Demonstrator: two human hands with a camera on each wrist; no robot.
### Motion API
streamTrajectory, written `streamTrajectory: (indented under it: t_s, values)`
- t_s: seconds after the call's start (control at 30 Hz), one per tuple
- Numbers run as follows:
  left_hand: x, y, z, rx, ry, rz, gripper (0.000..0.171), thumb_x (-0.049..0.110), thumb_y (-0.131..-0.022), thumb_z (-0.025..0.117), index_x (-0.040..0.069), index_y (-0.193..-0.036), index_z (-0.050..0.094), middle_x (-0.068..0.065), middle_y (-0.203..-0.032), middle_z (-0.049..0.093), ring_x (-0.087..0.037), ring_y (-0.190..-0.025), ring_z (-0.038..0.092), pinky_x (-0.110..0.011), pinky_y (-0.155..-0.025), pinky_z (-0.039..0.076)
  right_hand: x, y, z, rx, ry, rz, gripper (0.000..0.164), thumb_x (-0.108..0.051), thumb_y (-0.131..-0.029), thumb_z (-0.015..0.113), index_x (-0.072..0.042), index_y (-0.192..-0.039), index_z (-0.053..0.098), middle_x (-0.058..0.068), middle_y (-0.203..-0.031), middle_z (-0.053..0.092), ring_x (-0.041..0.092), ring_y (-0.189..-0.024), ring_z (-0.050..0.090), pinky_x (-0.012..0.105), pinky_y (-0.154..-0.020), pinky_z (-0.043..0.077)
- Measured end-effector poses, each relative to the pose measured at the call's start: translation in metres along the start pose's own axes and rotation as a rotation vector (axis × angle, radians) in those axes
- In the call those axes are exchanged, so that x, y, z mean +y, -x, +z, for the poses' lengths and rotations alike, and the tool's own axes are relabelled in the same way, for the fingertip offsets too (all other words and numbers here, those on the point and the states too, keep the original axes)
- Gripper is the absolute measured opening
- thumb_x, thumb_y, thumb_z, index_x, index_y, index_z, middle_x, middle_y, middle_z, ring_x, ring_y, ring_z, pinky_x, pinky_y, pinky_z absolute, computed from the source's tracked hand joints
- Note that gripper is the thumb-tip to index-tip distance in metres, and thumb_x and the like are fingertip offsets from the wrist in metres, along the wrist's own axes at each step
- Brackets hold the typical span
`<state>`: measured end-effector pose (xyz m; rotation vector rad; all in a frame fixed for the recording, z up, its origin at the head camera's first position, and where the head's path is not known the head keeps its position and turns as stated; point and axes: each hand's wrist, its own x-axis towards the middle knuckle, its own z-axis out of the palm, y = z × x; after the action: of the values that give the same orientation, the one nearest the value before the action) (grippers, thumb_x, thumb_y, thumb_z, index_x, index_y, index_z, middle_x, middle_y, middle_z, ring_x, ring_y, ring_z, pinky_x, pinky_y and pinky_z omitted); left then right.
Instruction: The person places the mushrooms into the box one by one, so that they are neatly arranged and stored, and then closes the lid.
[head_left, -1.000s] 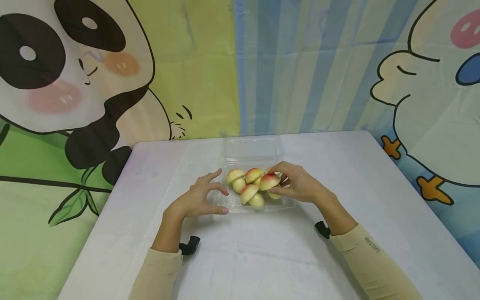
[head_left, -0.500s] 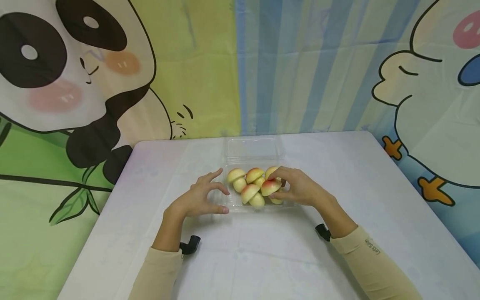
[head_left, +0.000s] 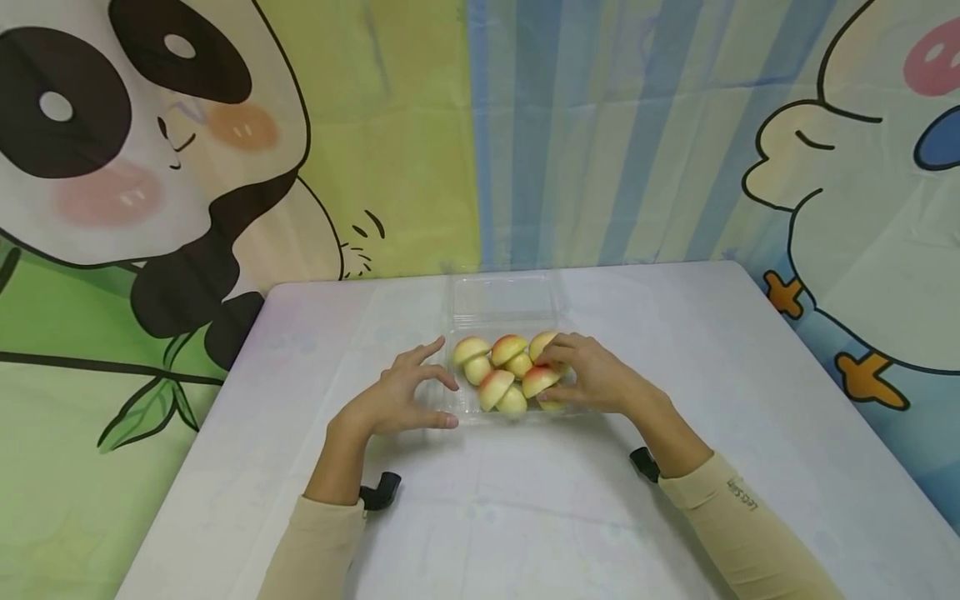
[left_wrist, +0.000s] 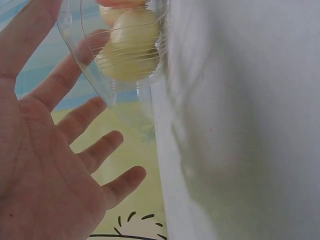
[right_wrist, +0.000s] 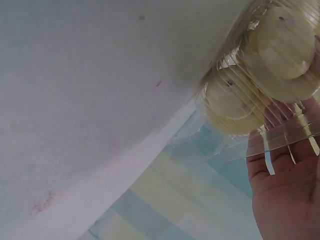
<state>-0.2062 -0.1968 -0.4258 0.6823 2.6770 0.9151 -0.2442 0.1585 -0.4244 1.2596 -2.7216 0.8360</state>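
Note:
A clear plastic clamshell box [head_left: 467,410] lies on the table, its lid [head_left: 504,298] folded back flat. Several mushrooms with red-and-yellow caps sit in it, among them a back-left mushroom [head_left: 470,350] and a front-middle one [head_left: 497,389]. My right hand [head_left: 596,375] holds the front-right mushroom [head_left: 538,381] between thumb and fingers, inside the box. My left hand [head_left: 401,396] is spread at the box's left side, thumb and fingers apart, holding nothing. Through the box wall in the left wrist view, a pale mushroom [left_wrist: 132,47] shows. In the right wrist view, mushroom stems [right_wrist: 230,97] show from below.
The box stands towards the back of a white-covered table [head_left: 495,508]. Behind hangs a cartoon-printed cloth [head_left: 390,125]. Dark camera mounts sit on both wrists, such as the left mount [head_left: 380,492].
The mushroom in my right hand has gone down a little and settled at the front right of the box. My right fingers have shifted slightly lower; my left hand stays in place.

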Motion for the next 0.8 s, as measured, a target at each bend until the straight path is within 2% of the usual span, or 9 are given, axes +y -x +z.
streamTrajectory:
  t_s: [0.4, 0.57, 0.8]
  values:
    - [-0.0017, -0.0011, 0.0003, 0.005, -0.002, 0.016, 0.05, 0.06, -0.077, 0.084, 0.029, -0.115, 0.072, 0.003, -0.173, 0.014, -0.035, -0.157, 0.013, -0.081, -0.111, 0.015, 0.0021, 0.0034, -0.003, -0.007, -0.04, 0.06, 0.051, -0.037, -0.081, 0.089, -0.014, -0.123, 0.071, -0.001, -0.125, 0.064, 0.021, -0.119, 0.06, 0.046, -0.099, 0.051]
    - [-0.0014, -0.0007, -0.0004, 0.003, -0.007, 0.009, 0.05, 0.06, -0.077, 0.084, 0.03, -0.114, 0.072, 0.007, -0.173, 0.013, -0.034, -0.157, 0.013, -0.081, -0.111, 0.016, 0.0044, 0.0037, -0.0045, -0.005, -0.054, 0.047, 0.05, -0.037, -0.08, 0.089, -0.015, -0.122, 0.071, -0.002, -0.124, 0.064, 0.019, -0.118, 0.06, 0.046, -0.099, 0.051]
    - [-0.0028, -0.0001, -0.0001, 0.002, -0.006, 0.007, 0.05, 0.06, -0.077, 0.084, 0.029, -0.115, 0.072, 0.003, -0.173, 0.014, -0.034, -0.156, 0.014, -0.081, -0.11, 0.016, 0.0015, 0.0051, -0.007, -0.044, -0.081, 0.067, 0.047, -0.035, -0.082, 0.088, -0.017, -0.123, 0.073, -0.005, -0.124, 0.067, 0.021, -0.119, 0.058, 0.049, -0.1, 0.049]
